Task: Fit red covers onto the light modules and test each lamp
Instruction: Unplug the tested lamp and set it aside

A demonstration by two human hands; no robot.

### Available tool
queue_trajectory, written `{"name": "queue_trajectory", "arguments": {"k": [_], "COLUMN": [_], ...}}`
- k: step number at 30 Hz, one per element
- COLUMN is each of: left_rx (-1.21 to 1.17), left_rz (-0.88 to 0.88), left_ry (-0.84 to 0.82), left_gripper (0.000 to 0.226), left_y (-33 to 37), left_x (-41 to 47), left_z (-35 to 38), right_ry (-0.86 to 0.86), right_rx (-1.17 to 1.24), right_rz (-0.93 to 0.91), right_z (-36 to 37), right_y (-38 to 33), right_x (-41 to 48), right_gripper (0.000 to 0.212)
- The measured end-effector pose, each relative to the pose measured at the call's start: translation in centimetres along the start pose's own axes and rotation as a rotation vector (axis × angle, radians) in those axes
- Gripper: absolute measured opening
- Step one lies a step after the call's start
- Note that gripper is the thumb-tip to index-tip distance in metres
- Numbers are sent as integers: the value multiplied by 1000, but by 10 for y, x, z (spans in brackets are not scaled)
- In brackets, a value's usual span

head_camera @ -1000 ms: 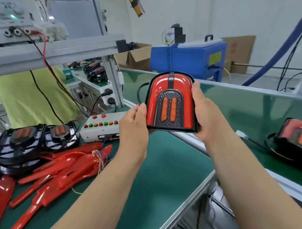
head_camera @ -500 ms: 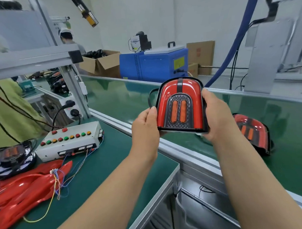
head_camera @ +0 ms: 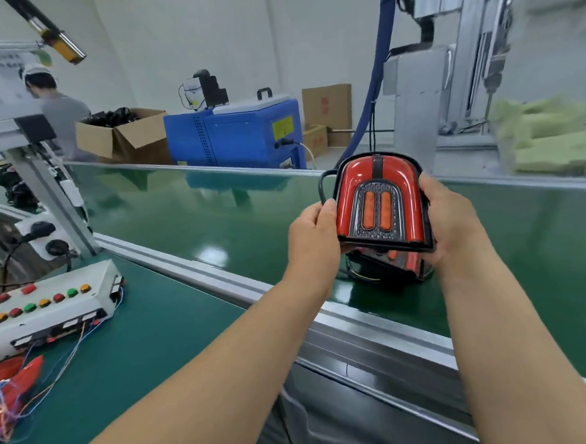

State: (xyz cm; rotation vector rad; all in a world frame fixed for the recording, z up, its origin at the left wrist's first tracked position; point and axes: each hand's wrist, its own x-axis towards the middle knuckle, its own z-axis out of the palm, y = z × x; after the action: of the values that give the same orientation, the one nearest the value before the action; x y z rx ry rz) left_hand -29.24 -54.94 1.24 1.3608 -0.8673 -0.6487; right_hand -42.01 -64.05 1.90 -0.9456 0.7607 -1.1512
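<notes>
Grips the lamp (head_camera: 379,205) from both sides, right of centre in the frame: left hand (head_camera: 314,241) clamped on the left edge with the thumb laid on the rim, right hand (head_camera: 451,223) wrapped round the right edge. Holds it upright, face to the camera, with the red cover (head_camera: 348,193) seated on the black module and two orange strips side by side in the dark middle panel. Trails a black cable (head_camera: 323,184) in a loop off the upper left corner. Hangs just over a second lamp (head_camera: 389,266), lying on the green conveyor belt (head_camera: 218,217) and mostly hidden behind the first; touching or apart, cannot tell. Lower left, on the green bench (head_camera: 140,360): a white button box (head_camera: 52,306) with red, green and orange caps, thin wires running from it, and loose red covers (head_camera: 15,384) at the frame's edge. Beyond the belt, upper centre: a blue machine (head_camera: 245,133), an open cardboard box (head_camera: 122,138) and a blue hose (head_camera: 379,76). Upper left: a person (head_camera: 58,110) in a white cap.
</notes>
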Motion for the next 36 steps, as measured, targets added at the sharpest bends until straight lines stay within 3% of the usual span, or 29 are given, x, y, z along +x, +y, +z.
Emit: {"name": "queue_trajectory", "arguments": {"k": [4, 11, 21, 26, 31, 34, 36], "left_rx": [58, 314, 620, 685, 750, 814, 850], "left_rz": [-19, 32, 98, 90, 131, 164, 190], "left_ry": [-53, -136, -206, -202, -190, -170, -149], "left_gripper": [37, 45, 29, 32, 39, 43, 44], "left_y": [-8, -19, -22, -25, -30, -31, -30], "left_x": [-2, 0, -2, -2, -4, -7, -9], "left_z": [28, 62, 80, 84, 85, 86, 88], "right_ry": [99, 271, 370, 395, 427, 462, 446], "right_rx": [-45, -178, -225, -610, -818, -980, -1044], "right_rz": [-37, 30, 199, 147, 98, 81, 67], "right_z": [-32, -77, -100, -107, -109, -108, -108], "right_y": [-8, -6, 5, 5, 11, 13, 15], "right_x": [0, 6, -1, 6, 11, 10, 9], "right_gripper": [53, 42, 38, 30, 31, 18, 33]}}
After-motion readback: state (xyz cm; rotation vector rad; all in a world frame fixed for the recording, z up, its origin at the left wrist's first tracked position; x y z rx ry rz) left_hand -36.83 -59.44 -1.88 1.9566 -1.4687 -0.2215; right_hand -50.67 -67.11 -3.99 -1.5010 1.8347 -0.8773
